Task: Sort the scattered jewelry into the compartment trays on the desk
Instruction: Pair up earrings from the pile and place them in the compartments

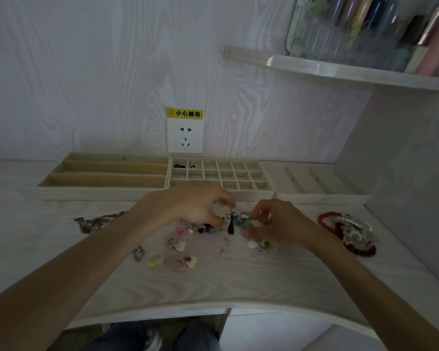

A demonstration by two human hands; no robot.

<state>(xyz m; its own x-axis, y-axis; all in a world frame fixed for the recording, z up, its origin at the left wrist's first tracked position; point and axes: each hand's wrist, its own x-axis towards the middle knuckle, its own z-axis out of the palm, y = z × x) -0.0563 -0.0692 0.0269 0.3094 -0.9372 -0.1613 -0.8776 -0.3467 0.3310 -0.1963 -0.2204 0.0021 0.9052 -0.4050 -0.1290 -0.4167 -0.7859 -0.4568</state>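
Note:
Three beige compartment trays stand along the wall: a long-slot tray (104,173), a small-grid tray (228,177) with two dark pieces in its far-left cells, and a ridged tray (314,179). Loose jewelry lies on the desk in front. My left hand (195,203) pinches the top of a blue earring with a black tassel (232,222). My right hand (276,221) pinches a small ring-like piece (245,216) beside it. Pink rings and cream heart charms (178,257) lie nearer me, and green-white pieces (262,245) sit under my right wrist.
A brown chain (96,221) lies at the left, and a pile of red, pearl and dark bead bracelets (350,234) at the right. A wall socket (185,135) sits above the trays. A shelf (340,69) with bottles hangs at upper right.

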